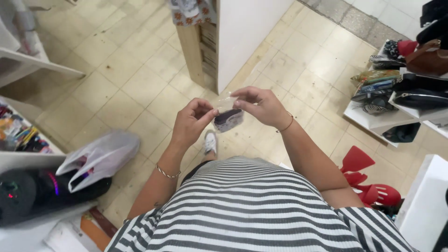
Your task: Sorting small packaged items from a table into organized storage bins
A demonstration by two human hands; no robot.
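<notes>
Both hands are raised in front of my striped shirt, pinching the top of a small clear plastic packet with something dark and patterned inside. My left hand grips the packet's left top corner with thumb and fingers. My right hand grips the right top edge. The packet hangs between them above the tiled floor. A thin bracelet sits on each wrist.
A white pillar or cabinet stands ahead. White shelves with bags and wallets are at right, red plastic spatulas lower right. At left, a white plastic bag lies on a black speaker; a shelf of coloured items sits above.
</notes>
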